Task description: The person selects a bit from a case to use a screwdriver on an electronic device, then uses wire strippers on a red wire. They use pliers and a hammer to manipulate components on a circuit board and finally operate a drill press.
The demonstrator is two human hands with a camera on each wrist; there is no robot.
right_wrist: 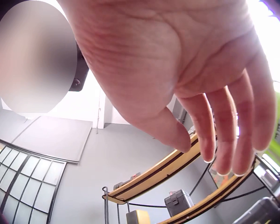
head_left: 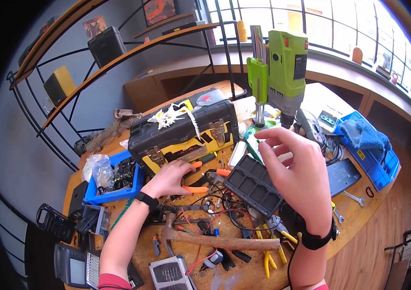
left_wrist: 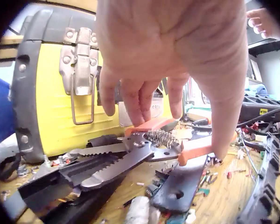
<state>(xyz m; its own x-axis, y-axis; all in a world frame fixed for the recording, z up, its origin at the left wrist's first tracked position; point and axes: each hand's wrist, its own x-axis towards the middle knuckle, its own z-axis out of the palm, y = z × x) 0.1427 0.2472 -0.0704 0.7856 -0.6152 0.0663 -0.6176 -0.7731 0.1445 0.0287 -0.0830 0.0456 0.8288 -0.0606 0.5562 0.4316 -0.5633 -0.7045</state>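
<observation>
- Left hand (head_left: 169, 180) grips the orange-handled wire strippers (left_wrist: 139, 144), spread open just in front of the toolbox (left_wrist: 51, 107); grasping seems the current step.
- Right hand (head_left: 299, 169), raised right of the toolbox, is open and empty.
- Next move likely calls for an even squeeze before lifting.

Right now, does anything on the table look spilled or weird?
Yes. Little coloured scraps are scattered around the tools, like a spill. The hammer lies among tangled wires, and a white, bony-looking figure sits on the toolbox, an odd spot for it.
</observation>
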